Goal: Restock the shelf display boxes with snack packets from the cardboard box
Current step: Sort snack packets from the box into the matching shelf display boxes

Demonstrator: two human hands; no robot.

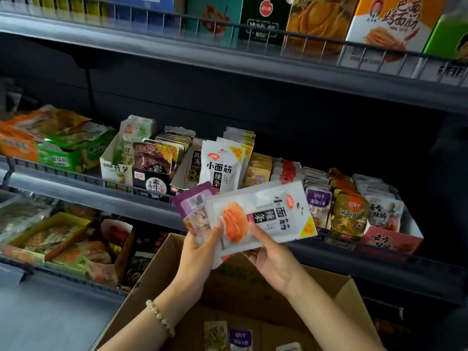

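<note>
One purple packet and one white packet fan above the near cardboard box, both gripped by the left hand, the right hand pinching the white one too, which should slide upright into the far matching row.

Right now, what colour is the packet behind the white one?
Purple, paler lower down: the packet behind the white packet, head view.

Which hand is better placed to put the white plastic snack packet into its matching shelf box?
Probably the right hand: it pinches only the white plastic snack packet, while the left hand also grips a purple plastic packet.
</note>
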